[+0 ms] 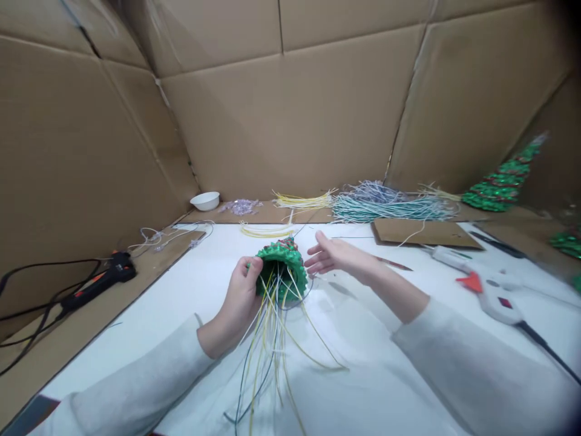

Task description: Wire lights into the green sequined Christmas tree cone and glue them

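A small green decorative Christmas tree [296, 283] lies tipped over, its hollow base facing me and its tip pointing away. Out of the base trail several thin wires [272, 339], yellow, white and dark green, down over the white work surface. My left hand [242, 297] grips the left rim of the base, thumb on top. To the right of the tree is my right hand [333, 254], its fingers stretched out toward the tree's side and holding nothing. Whether its fingertips touch the tree I cannot tell. The inside of the base is dark.
A white glue gun [490, 290] lies at right, a black corded tool [102, 281] at left. Along the back are a white bowl [205, 201], wire bundles [390, 204] and a cardboard piece [426, 234]. Another green tree [503, 181] stands back right. Cardboard walls [290, 121] enclose the table.
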`<state>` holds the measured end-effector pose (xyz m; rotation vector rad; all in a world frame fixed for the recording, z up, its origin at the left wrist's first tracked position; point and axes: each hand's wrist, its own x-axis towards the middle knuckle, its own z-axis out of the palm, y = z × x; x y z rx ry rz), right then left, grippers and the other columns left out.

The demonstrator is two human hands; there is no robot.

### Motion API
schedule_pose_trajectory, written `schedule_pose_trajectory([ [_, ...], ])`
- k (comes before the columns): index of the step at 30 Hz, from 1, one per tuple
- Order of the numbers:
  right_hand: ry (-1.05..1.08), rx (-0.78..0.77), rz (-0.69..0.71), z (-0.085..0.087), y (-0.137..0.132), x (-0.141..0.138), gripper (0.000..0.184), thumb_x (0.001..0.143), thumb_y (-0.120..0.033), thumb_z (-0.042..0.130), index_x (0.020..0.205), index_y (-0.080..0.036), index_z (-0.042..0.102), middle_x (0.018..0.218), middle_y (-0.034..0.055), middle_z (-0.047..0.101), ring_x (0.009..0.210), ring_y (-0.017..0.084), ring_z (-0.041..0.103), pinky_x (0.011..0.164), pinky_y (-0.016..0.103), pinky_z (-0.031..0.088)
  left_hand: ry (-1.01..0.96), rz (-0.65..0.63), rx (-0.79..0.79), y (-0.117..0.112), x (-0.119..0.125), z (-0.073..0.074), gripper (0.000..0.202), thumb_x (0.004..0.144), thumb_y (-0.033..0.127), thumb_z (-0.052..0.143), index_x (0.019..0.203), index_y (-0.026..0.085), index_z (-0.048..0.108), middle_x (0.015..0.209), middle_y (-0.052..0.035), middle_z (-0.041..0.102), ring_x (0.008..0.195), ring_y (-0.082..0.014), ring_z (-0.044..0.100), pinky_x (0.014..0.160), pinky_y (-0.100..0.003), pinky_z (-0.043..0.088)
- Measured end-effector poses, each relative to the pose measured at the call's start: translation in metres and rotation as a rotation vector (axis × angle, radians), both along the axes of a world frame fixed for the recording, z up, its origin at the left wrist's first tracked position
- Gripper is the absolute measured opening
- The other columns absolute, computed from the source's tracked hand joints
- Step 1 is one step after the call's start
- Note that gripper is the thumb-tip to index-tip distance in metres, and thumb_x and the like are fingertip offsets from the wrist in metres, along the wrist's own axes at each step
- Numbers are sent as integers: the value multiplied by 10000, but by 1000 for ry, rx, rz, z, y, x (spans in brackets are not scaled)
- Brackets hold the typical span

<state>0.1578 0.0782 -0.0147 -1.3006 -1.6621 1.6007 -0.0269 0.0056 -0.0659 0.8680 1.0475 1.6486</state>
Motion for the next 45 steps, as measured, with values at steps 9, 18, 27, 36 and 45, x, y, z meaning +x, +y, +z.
schedule_pose_trajectory([
  [9,294,-77,-17,4,-16,-8,633,852,-687,346,1085,-164,616,927,87,680,681,130,601,586,224,473,527,38,408,-14,10,9,524,514,327,862,762,205,417,975,-17,471,909,-162,494,716,-240,425],
  [18,345,223,-19,11,-26,-12,487,771,-623,574,964,-176,590,994,83,676,892,186,626,785,298,507,996,67,858,-11,12,8,677,555,367,840,993,257,335,1055,-67,441,1011,-228,502,771,-342,492],
  [27,450,313,-46,7,-13,-3,479,741,-594,623,1045,-233,540,1069,53,657,962,199,630,802,317,517,1049,53,926,-9,7,12,742,584,398,820,1119,265,324,1203,-114,414,1169,-293,469,955,-474,440],
  [36,427,460,-48,10,-3,12,447,745,-534,653,1070,-250,535,1103,42,641,1023,208,609,868,335,496,961,115,611,-8,-8,12,201,889,198,471,689,208,455,989,-63,570,1073,-228,542,923,-380,403],
  [45,173,577,-291,44,-13,4,606,591,-434,796,1059,-189,498,1109,105,614,957,216,614,825,365,506,1001,-94,387,3,-4,-2,578,838,362,577,1325,193,315,1387,-147,411,1316,-260,370,1081,-437,291],
])
